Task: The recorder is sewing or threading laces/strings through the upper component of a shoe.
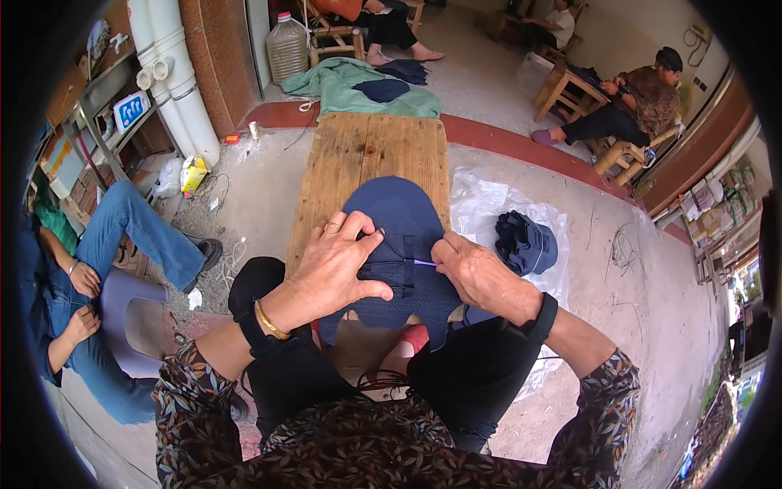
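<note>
A navy textured fabric piece (407,303) with a rounded far end and a notched near edge, probably a shoe upper, lies over the near end of a wooden bench (358,155). My left hand (330,265) rests on its left side, fingers curled and thumb stretched out. A thin black cord (395,244) runs from the left fingertips toward the middle of the piece; the grip on it is partly hidden. On the right side, my right hand (481,277) is closed on a thin purple tool (423,262) whose tip meets the fabric's middle; its rear is hidden in the hand.
Stacked navy pieces (525,244) lie on clear plastic sheeting (481,196) right of the bench. Green cloth (334,81) with dark pieces covers the far end. A seated person in jeans (147,236) is close on the left; other people sit farther back.
</note>
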`<control>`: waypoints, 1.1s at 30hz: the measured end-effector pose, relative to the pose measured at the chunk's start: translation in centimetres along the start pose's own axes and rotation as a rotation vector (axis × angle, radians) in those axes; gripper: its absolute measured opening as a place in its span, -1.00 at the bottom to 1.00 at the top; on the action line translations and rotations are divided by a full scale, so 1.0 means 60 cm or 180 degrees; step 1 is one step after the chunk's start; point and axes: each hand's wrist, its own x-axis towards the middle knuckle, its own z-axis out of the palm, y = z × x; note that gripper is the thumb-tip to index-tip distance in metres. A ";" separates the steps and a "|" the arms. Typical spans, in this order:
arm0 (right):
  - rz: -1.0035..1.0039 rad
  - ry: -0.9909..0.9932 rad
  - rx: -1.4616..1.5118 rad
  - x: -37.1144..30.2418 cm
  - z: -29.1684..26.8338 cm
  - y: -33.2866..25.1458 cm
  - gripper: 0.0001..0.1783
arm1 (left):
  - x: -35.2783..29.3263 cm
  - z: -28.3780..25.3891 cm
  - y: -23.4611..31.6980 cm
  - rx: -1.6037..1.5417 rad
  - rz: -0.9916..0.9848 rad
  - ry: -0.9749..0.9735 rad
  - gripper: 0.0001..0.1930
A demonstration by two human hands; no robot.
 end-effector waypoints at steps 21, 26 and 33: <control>0.1852 0.0632 0.2450 0.003 0.001 -0.005 -0.81 | -0.003 0.000 -0.001 -0.0163 0.0045 0.0054 -0.09; 0.1150 0.1041 0.3623 0.047 0.042 -0.019 -0.71 | -0.003 0.005 -0.007 -0.0311 0.0007 0.0012 -0.08; 0.0962 0.1053 0.0901 0.009 -0.016 0.049 -0.77 | -0.005 0.006 -0.009 -0.0256 0.0102 0.0072 -0.09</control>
